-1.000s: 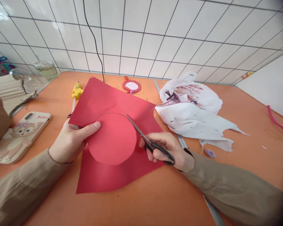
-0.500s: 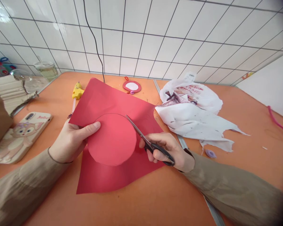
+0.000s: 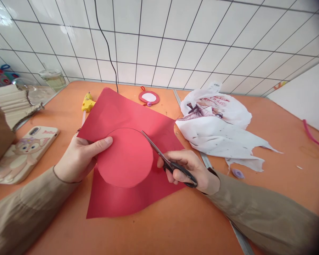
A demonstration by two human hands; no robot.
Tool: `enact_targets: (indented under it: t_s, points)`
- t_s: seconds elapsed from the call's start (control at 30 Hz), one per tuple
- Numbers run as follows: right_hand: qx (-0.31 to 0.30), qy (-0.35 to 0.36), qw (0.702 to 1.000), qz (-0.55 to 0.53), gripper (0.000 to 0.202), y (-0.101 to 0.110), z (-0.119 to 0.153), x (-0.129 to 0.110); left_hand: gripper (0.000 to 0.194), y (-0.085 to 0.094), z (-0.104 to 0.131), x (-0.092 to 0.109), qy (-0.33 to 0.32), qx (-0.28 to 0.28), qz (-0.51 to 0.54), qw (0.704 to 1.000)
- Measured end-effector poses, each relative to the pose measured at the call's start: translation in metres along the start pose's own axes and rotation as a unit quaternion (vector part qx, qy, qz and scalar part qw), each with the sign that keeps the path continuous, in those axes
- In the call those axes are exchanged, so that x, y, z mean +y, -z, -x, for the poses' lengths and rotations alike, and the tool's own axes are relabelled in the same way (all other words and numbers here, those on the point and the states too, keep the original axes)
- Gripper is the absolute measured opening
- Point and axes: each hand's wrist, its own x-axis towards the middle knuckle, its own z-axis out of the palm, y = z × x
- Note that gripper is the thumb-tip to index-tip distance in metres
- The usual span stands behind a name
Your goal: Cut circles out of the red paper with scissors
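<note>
A sheet of red paper (image 3: 138, 109) is held above the orange table, with a round outline in its middle. My left hand (image 3: 82, 154) pinches the sheet at its left side, thumb on top at the edge of the red circle (image 3: 126, 159); its other fingers are hidden beneath. The circle's lower and right edge looks cut, while its top follows a drawn line. In my right hand (image 3: 186, 168) are black-handled scissors (image 3: 182, 171), their blades lying along the circle's upper right edge and pointing up and left.
A yellow glue gun (image 3: 87, 102) and a small red-rimmed round piece (image 3: 149, 96) lie at the back. To the right sits a white plastic bag (image 3: 228, 106) with white cloth (image 3: 215, 138). A phone (image 3: 26, 154) in a cartoon case lies left, near a cup (image 3: 52, 79).
The red circle and my left hand have shifted very slightly to the left. The scissors stay almost in the same place.
</note>
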Motion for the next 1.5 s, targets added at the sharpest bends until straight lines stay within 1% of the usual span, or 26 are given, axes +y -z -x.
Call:
enact_targets:
  t_s: [0.27, 0.53, 0.7, 0.8, 1.03, 1.13, 1.3, 1.5]
  points:
    - [-0.004, 0.006, 1.000, 0.004, 0.050, 0.0011, 0.0007, 0.0029, 0.023, -0.0005, -0.0019, -0.0009, -0.009, -0.019, 0.001, 1.000]
    - [-0.010, 0.006, 1.000, 0.000, 0.050, 0.0022, 0.0003, 0.0038, 0.023, -0.0010, -0.0017, -0.0001, -0.015, -0.008, 0.003, 1.000]
    - [-0.008, 0.000, 1.000, -0.005, 0.050, 0.0018, 0.0001, 0.0042, 0.025, -0.0013, -0.0018, 0.0003, -0.009, -0.003, -0.002, 1.000]
    - [-0.008, -0.007, 1.000, -0.009, 0.050, 0.0015, 0.0003, 0.0048, 0.024, -0.0002, -0.0015, 0.0005, -0.009, -0.010, 0.003, 1.000]
    - [-0.013, -0.025, 0.999, -0.042, 0.051, 0.0005, 0.0000, 0.0006, 0.024, -0.0020, 0.0008, 0.0026, 0.025, -0.027, 0.017, 0.999]
    - [-0.022, -0.017, 0.999, -0.043, 0.049, 0.0004, -0.0009, -0.0007, 0.022, -0.0053, 0.0027, 0.0044, 0.031, -0.032, 0.011, 0.999]
    - [-0.028, 0.013, 0.999, -0.021, 0.047, 0.0022, -0.0025, 0.0001, 0.019, -0.0087, 0.0065, 0.0083, 0.062, -0.017, 0.006, 0.998]
    - [-0.038, 0.028, 0.999, 0.008, 0.048, 0.0045, -0.0036, -0.0010, 0.020, -0.0074, 0.0062, 0.0082, 0.043, -0.036, 0.013, 0.998]
